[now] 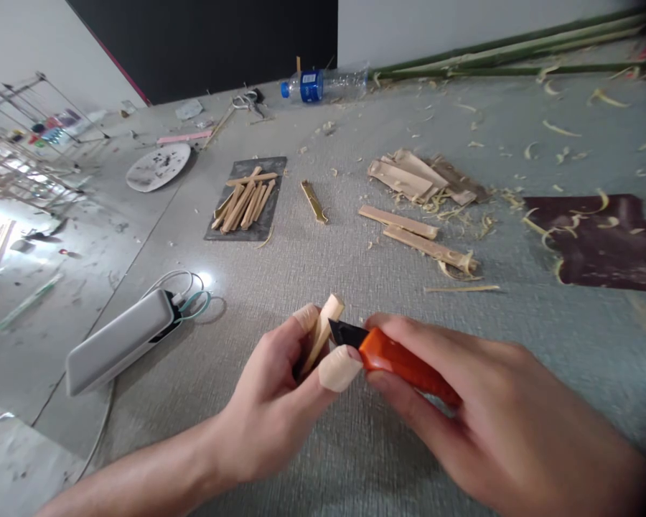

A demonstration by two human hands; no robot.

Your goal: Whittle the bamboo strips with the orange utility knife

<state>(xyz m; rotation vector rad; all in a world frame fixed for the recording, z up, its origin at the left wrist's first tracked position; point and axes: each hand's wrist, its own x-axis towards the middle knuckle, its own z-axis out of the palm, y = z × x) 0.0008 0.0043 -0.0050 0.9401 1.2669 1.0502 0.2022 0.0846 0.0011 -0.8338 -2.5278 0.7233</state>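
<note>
A pale bamboo strip (321, 327) is gripped in my left hand (280, 391), tilted with its upper end poking out past the fingers. Tape wraps the thumb and one fingertip of this hand. My right hand (479, 402) is closed around an orange utility knife (403, 362). Its dark blade rests against the side of the strip near the upper end, and the taped left thumb is close to the knife's front. The lower part of the strip is hidden by my left hand.
Cut sticks (247, 205) lie on a dark sheet (215, 235). Flat bamboo pieces (403, 179) and shavings sit right of them. A power bank (121, 345) with cables is at left, sandpaper (614, 251) at right. A bottle (312, 86), scissors (247, 102) and bamboo poles (495, 70) line the back.
</note>
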